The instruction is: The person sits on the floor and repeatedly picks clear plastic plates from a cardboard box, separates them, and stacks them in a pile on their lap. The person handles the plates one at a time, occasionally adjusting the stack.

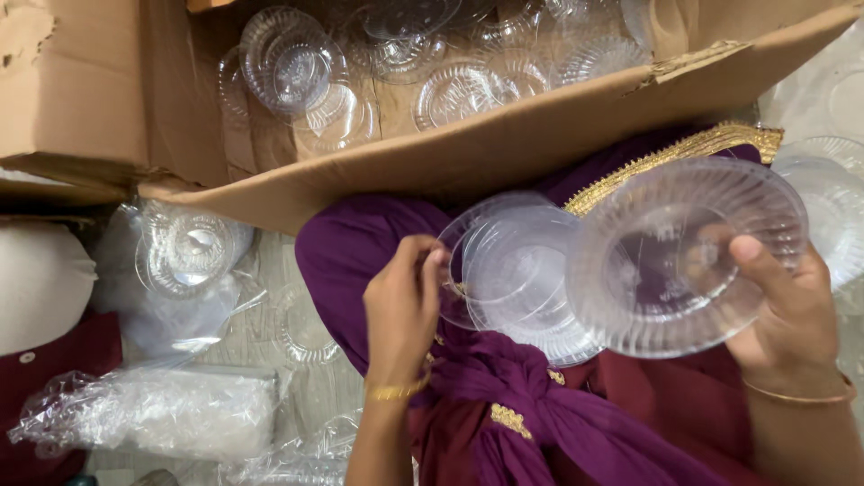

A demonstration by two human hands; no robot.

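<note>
A big cardboard box (504, 148) fills the top of the view, its far end cut off by the frame; loose clear plastic bowls (297, 67) lie heaped inside, so overlapped and see-through that their number cannot be made out. Below it, purple cloth with gold trim (540, 405) covers the person's lap and hides whatever is beneath. At lower left, crumpled clear plastic bags (162, 409) lie on the floor, and one bag holds a wrapped stack of bowls (184, 247), blurred by the film. More clear bowls at the right edge (837, 211) are cut off.

The right hand (792, 310) is raised with fingers curled, thumb pressed on the rim of a ribbed clear bowl (684, 256) tilted towards the camera; its other fingers show dimly through the plastic. Just left of it, overlapping its edge, sits a smaller stack of clear bowls (517, 274), pinched at its left rim by the left hand (405, 306), fingertips closed together, wrist bent upward. Both wrists wear thin gold bangles.
</note>
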